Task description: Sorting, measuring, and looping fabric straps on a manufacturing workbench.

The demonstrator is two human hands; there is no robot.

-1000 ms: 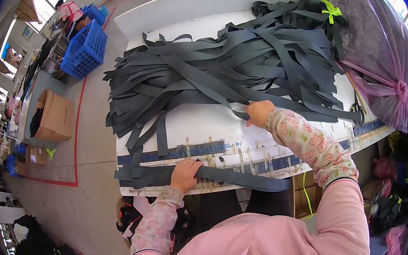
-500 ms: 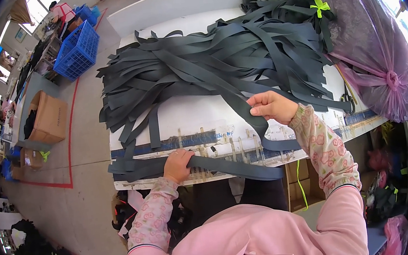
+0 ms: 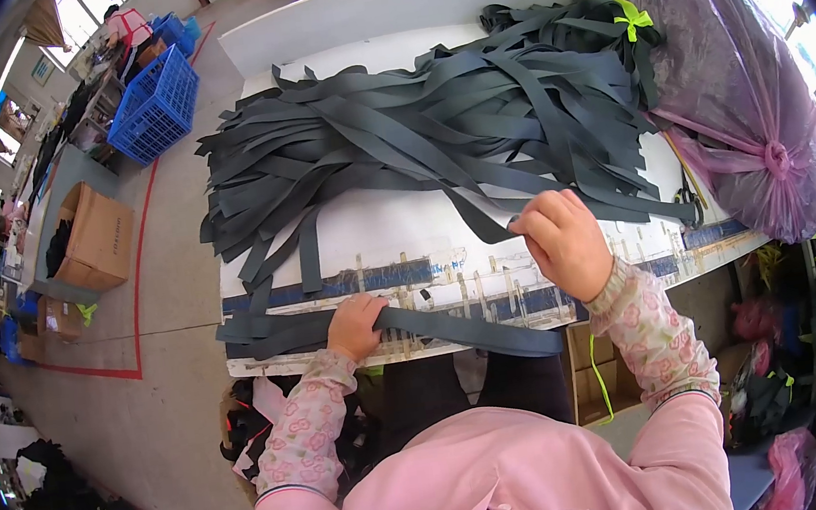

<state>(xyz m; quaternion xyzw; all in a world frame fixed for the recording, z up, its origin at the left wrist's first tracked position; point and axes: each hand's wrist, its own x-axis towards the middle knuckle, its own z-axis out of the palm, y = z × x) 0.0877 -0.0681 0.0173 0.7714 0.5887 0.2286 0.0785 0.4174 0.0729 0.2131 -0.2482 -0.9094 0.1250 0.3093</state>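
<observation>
A big heap of dark grey fabric strips (image 3: 433, 121) covers the white table (image 3: 396, 236). My right hand (image 3: 563, 242) pinches one grey strip (image 3: 485, 221) that runs back up into the heap, and holds it above the table's near part. My left hand (image 3: 356, 326) presses flat on a small stack of grey strips (image 3: 457, 328) laid along the table's front edge, where ruler-like marks and a blue tape line (image 3: 381, 278) run.
A large purple plastic bag (image 3: 743, 106) tied at its neck sits on the table's right end. On the floor to the left are a blue crate (image 3: 154, 103), cardboard boxes (image 3: 99, 235) and red floor lines. Dark bags lie under the table.
My right hand has drawn a strip out of the heap toward me and downward. The left hand has stayed on the stack at the front edge.
</observation>
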